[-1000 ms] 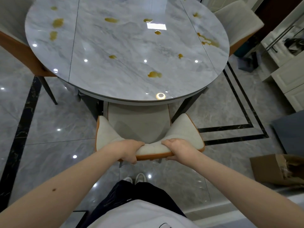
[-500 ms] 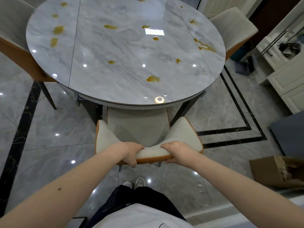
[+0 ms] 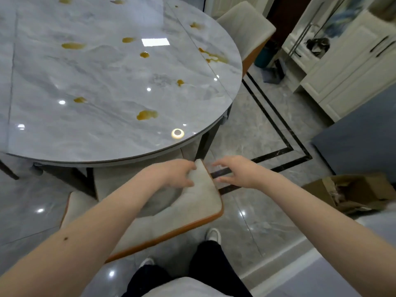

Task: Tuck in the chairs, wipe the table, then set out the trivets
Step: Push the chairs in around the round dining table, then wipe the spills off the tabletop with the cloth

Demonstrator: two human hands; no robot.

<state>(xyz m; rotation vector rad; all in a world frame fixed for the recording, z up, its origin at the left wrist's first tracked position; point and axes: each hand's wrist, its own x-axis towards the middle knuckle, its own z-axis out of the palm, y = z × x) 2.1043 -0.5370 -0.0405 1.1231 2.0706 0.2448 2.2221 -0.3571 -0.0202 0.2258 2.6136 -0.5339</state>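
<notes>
Partly hidden chair (image 3: 192, 202) seat, table (image 3: 107, 146) cut off

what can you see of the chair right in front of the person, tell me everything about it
The chair is upholstered in light grey-beige fabric, with an orange-brown shell showing as a rim along the curved backrest's edge. Its seat is pushed partly under the marble-look table, and the wraparound back faces the person. The left hand rests on the right end of the backrest near its tip; the right hand hovers open beside it, not touching. The left arm hides part of the back, and its legs are mostly out of sight.
</notes>
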